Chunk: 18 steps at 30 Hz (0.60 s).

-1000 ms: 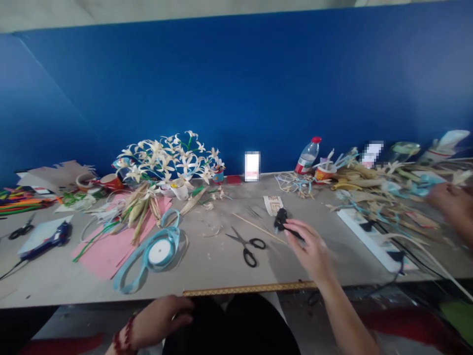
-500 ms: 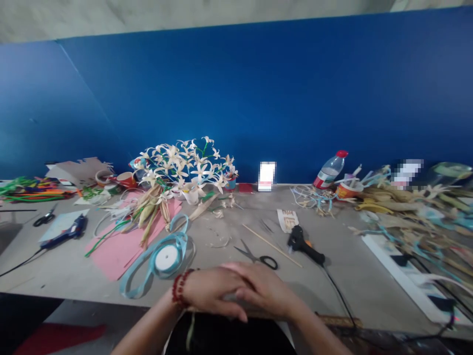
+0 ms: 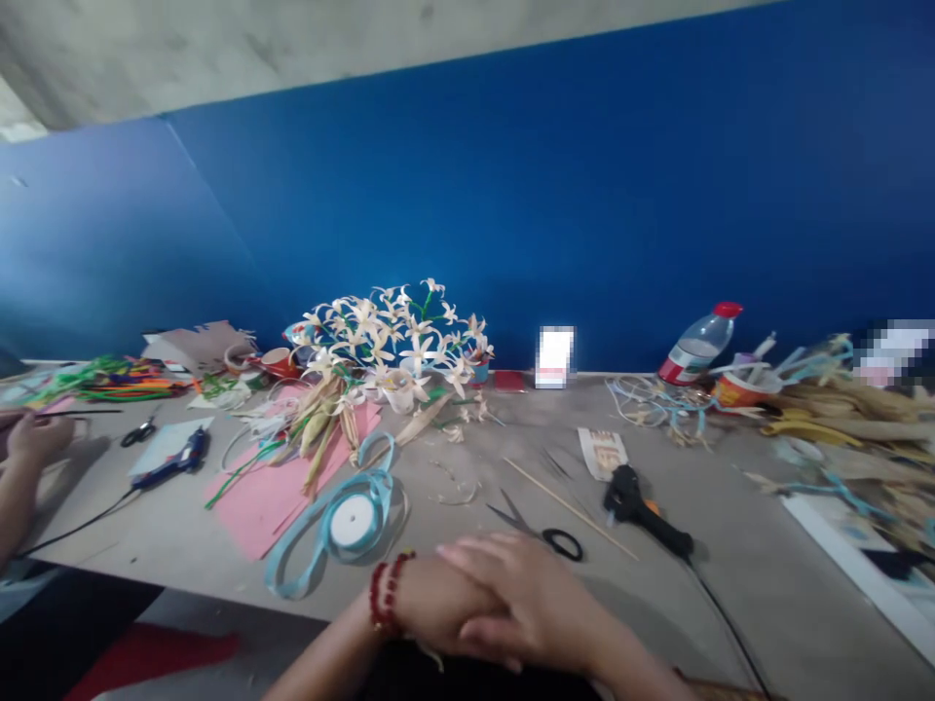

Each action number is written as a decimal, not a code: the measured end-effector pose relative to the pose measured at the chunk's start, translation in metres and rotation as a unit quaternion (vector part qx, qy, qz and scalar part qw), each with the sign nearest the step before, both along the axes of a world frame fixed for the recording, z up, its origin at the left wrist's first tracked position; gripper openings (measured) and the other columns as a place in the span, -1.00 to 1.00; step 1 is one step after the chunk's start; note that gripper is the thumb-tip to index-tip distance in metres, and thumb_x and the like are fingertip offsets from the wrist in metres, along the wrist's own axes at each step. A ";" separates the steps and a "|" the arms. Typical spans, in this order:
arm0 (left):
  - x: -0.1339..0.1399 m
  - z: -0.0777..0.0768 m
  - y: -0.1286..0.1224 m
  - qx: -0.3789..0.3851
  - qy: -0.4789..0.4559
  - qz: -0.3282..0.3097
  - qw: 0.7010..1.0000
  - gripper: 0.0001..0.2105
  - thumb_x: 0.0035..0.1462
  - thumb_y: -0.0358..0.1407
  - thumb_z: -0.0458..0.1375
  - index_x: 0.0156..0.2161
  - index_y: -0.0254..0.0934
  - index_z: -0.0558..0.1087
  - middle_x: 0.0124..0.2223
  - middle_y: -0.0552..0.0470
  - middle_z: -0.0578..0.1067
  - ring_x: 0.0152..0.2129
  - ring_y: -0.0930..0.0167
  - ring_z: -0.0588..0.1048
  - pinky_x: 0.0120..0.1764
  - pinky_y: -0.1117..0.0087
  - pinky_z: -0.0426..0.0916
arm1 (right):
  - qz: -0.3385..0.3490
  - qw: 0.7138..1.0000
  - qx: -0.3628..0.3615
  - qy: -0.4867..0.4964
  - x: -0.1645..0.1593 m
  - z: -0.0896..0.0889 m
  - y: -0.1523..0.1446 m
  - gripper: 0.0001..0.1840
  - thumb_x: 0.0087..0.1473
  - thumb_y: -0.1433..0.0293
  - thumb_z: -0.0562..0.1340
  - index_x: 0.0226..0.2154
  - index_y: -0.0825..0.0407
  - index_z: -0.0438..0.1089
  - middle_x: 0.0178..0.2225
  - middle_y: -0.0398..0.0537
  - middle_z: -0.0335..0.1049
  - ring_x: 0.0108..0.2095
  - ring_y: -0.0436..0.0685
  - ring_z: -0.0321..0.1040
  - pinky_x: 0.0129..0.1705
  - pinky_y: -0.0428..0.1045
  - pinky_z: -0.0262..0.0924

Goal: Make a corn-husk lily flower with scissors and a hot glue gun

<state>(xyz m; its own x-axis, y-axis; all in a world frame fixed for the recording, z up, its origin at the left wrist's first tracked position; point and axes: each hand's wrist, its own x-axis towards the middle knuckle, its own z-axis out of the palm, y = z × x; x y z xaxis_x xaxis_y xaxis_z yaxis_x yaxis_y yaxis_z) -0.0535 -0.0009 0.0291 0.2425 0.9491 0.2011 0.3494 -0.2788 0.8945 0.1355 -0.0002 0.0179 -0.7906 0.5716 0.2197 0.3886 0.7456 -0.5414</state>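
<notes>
My right hand (image 3: 537, 594) lies across the back of my left hand (image 3: 430, 599) at the table's front edge. Its fingers stretch flat over the left, and it holds no tool. Red beads (image 3: 387, 589) circle my left wrist; the left fingers are mostly covered by the right hand. Just beyond the hands are black-handled scissors (image 3: 562, 543), with their blades pointing left. A roll of light-blue ribbon (image 3: 352, 521) lies to the left, partly unwound. On the right rests a black glue gun (image 3: 650, 516), and a thin wooden stick (image 3: 566, 506) lies between it and the scissors.
White flowers on green stems (image 3: 398, 331) stand at the back over pink paper (image 3: 252, 506). A bottle (image 3: 697, 346), husks (image 3: 854, 414) and a white power strip (image 3: 854, 574) are at right. Another person's hand (image 3: 33, 438) is at far left, near a blue glue gun (image 3: 171, 462).
The view has turned left, so the table's things sit farther right. My right hand now covers more of my left. Another person's hand has come into view at far left.
</notes>
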 end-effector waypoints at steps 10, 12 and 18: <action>-0.062 0.004 0.011 0.128 0.208 -0.026 0.969 -0.83 0.28 -0.29 0.10 -0.12 -0.20 0.53 -0.09 -0.07 0.60 -0.13 0.27 0.55 -0.05 0.28 0.41 | -0.145 0.989 0.005 0.033 0.035 -0.033 0.010 -0.70 0.30 0.32 0.08 -0.09 -0.01 0.49 -0.15 0.02 0.59 -0.15 0.18 0.53 -0.13 0.03 0.37; -0.063 0.003 0.012 0.108 0.278 -0.086 0.951 -0.81 0.28 -0.28 0.09 -0.10 -0.18 0.53 -0.14 -0.04 0.62 -0.19 0.29 0.57 -0.11 0.32 0.43 | -0.144 0.989 0.008 0.021 0.028 -0.035 0.007 -0.72 0.29 0.33 0.09 -0.10 -0.01 0.49 -0.16 0.01 0.59 -0.15 0.20 0.52 -0.12 0.04 0.36; -0.041 -0.014 0.009 0.113 0.236 -0.082 0.962 -0.81 0.30 -0.30 0.06 -0.09 -0.21 0.51 -0.07 -0.05 0.59 -0.09 0.31 0.53 -0.02 0.32 0.42 | -0.165 0.986 -0.011 0.029 0.027 -0.040 0.004 -0.74 0.29 0.34 0.10 -0.14 -0.01 0.49 -0.19 0.01 0.58 -0.17 0.18 0.51 -0.14 0.02 0.32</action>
<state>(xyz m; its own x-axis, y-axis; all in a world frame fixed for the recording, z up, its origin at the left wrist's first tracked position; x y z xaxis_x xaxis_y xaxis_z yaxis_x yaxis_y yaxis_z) -0.0945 0.0084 0.0155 0.5007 0.8350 0.2283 0.6363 -0.5338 0.5569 0.1622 0.0041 -0.0217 -0.5473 0.8006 0.2438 0.5763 0.5718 -0.5840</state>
